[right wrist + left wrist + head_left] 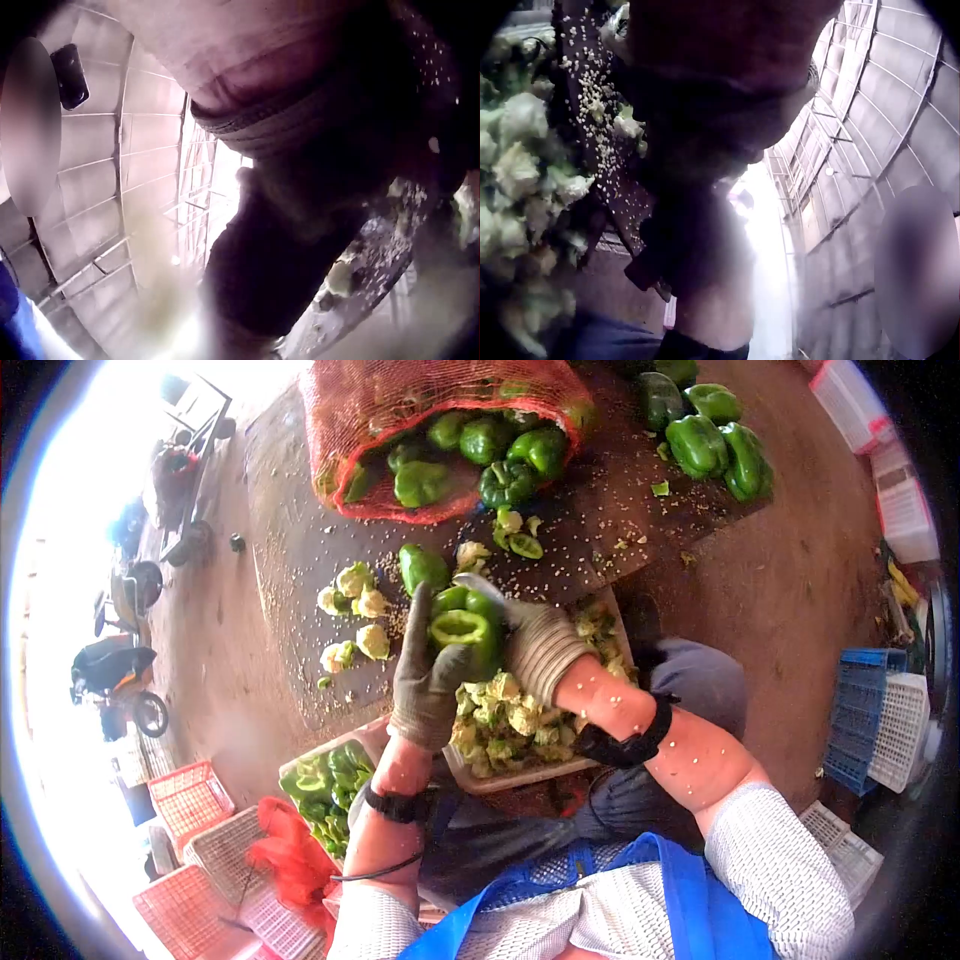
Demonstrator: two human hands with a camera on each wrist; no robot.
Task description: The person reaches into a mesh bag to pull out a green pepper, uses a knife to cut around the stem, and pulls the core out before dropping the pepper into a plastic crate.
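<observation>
Okay, so the gloved left hand (425,685) has its thumb and fingers round a green pepper (487,648), held up just off the near edge of the board (330,545). There's an oval opening in that pepper, with pale green cut flesh round it. The gloved right hand (543,650) is right up against the pepper's other side, gripping a silvery blade (482,587) that sticks out over the top, though most of its fingers are hidden. Both wrist views are too dark around the hands to add much.

Just beyond the left fingertips lies a whole pepper (424,568), with a bunch of pale cores (372,641) toward the board's left edge and seeds scattered all over. A red net sack (345,420) full of peppers sits at the far edge, and more loose peppers (698,447) are by the far right corner. Below the hands, a tray (530,775) heaped with cores butts up to the near edge.
</observation>
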